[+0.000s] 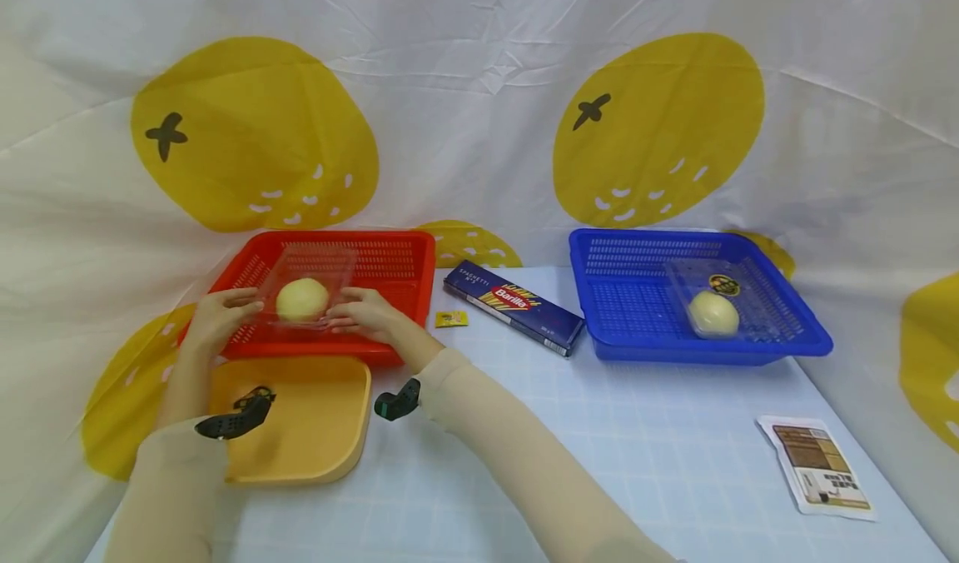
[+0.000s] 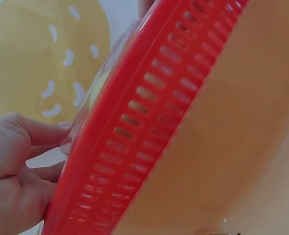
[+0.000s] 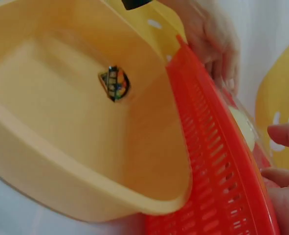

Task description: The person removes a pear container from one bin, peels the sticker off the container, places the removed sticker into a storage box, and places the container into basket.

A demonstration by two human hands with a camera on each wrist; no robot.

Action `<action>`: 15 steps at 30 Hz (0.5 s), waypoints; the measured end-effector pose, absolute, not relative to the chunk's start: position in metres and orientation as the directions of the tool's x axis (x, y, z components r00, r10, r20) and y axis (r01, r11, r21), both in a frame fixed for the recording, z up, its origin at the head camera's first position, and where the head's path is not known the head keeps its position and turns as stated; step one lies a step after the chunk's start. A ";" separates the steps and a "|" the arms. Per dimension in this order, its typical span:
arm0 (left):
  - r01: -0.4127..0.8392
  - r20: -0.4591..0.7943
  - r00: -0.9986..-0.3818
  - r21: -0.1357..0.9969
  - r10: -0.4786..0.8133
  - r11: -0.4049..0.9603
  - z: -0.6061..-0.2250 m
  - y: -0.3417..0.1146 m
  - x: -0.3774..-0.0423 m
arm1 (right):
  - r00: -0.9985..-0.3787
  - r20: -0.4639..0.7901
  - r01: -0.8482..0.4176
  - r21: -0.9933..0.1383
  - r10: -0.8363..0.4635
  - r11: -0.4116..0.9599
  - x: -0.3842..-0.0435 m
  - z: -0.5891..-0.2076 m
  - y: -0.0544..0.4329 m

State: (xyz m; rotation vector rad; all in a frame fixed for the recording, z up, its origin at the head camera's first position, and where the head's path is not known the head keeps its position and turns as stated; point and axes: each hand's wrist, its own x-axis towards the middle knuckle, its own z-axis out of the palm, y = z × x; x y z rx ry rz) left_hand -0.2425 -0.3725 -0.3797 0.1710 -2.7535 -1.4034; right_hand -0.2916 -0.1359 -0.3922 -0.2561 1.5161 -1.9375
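Note:
A clear plastic box (image 1: 335, 265) with a pale yellow, ball-shaped item (image 1: 302, 300) in it shows within the red basket (image 1: 419, 296), near its front left. My left hand (image 1: 219, 320) is at the box's left end; in the left wrist view its fingers pinch the plastic edge just beyond the basket's rim (image 2: 102, 115). At the opposite end, my right hand (image 1: 367, 315) reaches over the basket, fingertips right at the box's side. Its thumb (image 3: 285, 136) stands apart from the fingers in the right wrist view.
An orange-yellow tub (image 1: 315, 430) stands before the red basket. To the right lie a small yellow packet (image 1: 451, 319) and a Barilla spaghetti box (image 1: 513, 305). A blue basket (image 1: 622, 313) holds another clear box (image 1: 685, 278) with a pale ball. A flat pouch (image 1: 817, 467) lies front right.

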 end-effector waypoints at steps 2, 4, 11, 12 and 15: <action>-0.086 -0.024 -0.993 0.813 -0.113 0.576 -0.380 -0.376 -0.243 | -0.764 -0.250 0.389 -0.914 -0.594 -0.116 -0.291 -0.392 -0.139; -0.105 -0.050 -0.992 0.821 -0.113 0.561 -0.380 -0.379 -0.244 | -0.767 -0.258 0.394 -0.912 -0.587 -0.115 -0.291 -0.391 -0.141; -0.181 -0.110 -0.981 0.818 -0.160 0.545 -0.380 -0.385 -0.246 | -0.756 -0.277 0.429 -0.894 -0.593 -0.129 -0.293 -0.392 -0.145; -0.187 -0.112 -0.979 0.820 -0.168 0.541 -0.380 -0.386 -0.246 | -0.754 -0.277 0.432 -0.892 -0.596 -0.131 -0.293 -0.393 -0.145; -0.193 -0.105 -0.976 0.817 -0.189 0.543 -0.380 -0.387 -0.245 | -0.747 -0.270 0.428 -0.895 -0.608 -0.128 -0.293 -0.394 -0.146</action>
